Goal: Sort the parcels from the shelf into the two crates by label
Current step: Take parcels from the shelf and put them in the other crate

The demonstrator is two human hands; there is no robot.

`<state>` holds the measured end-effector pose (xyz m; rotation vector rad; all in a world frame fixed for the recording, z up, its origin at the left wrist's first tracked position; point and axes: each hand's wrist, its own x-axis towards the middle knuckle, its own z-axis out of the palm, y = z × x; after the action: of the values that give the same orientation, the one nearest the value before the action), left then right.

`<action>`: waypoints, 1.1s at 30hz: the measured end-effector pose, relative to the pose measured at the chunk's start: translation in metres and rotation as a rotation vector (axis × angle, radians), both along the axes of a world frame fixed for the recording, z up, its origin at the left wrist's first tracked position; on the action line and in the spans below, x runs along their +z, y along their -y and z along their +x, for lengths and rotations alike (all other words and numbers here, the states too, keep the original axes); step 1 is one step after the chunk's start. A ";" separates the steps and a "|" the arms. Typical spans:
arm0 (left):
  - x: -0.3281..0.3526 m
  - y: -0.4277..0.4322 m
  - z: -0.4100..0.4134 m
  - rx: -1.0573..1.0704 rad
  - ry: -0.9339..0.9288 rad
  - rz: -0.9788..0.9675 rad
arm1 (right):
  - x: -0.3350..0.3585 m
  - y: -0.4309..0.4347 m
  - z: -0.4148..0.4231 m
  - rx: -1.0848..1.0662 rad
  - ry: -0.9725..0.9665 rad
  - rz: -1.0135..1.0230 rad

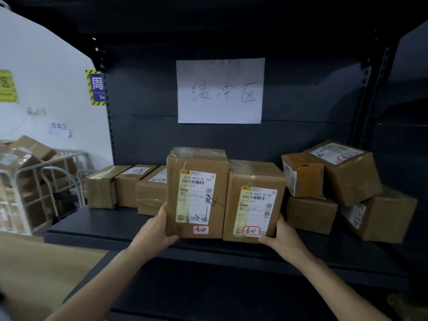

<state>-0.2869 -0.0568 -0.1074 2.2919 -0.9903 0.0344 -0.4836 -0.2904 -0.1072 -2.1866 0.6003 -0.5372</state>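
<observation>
Head view: left grip [159, 230] clasps the lower outer edge of the taller parcel [196, 193], right grip [281, 237] that of the shorter parcel [253, 202], both pressed together between them at the shelf [104, 225] front; stiff taped cardboard, probably light but slick, best squeezed inward and supported underneath.

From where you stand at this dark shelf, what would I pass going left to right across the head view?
metal wire cage of cardboard boxes → row of three low brown cardboard parcels → tall brown cardboard parcel → shorter brown cardboard parcel → pile of brown cardboard parcels
</observation>
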 end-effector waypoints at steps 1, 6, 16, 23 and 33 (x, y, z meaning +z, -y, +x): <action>0.002 -0.007 -0.002 0.017 0.008 0.000 | 0.001 -0.004 0.002 0.012 -0.001 0.000; 0.009 -0.051 -0.007 0.103 0.050 -0.037 | 0.009 -0.031 0.020 0.103 0.020 -0.036; 0.018 -0.164 0.001 0.237 0.083 -0.098 | 0.021 -0.111 0.080 0.377 0.066 -0.008; 0.018 -0.244 0.017 0.351 0.079 -0.113 | 0.026 -0.177 0.134 0.470 0.024 -0.011; 0.021 -0.398 0.060 0.449 0.083 -0.146 | 0.028 -0.316 0.229 0.601 -0.006 -0.046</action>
<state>-0.2272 0.3410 -0.0864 2.3442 -0.4756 0.3779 -0.2544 0.0258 -0.0790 -2.2638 -0.0823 -0.2220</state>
